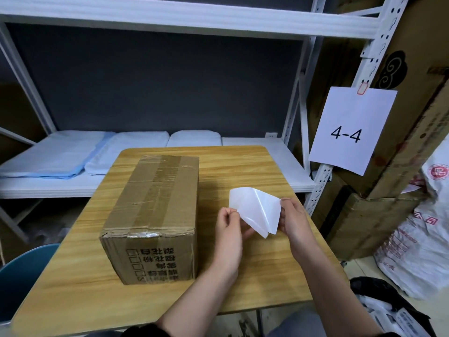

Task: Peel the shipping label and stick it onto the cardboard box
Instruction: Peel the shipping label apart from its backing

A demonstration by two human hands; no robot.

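Note:
A taped brown cardboard box [155, 215] stands on the left half of a small wooden table [243, 166], printed characters on its near face. To its right, above the table, I hold a white shipping label [255, 210] split into two sheets that spread apart in a V. My left hand [228, 229] pinches the left sheet at its lower edge. My right hand [295, 220] pinches the glossy right sheet at its right corner. Both sheets still meet along the lower right edge.
White metal shelving [298, 117] stands behind the table with folded white and blue cloths [73, 156]. A sheet marked 4-4 [349, 130] hangs on the right upright. Cardboard boxes and bags [413, 239] crowd the right. A blue chair [21, 276] sits at the lower left.

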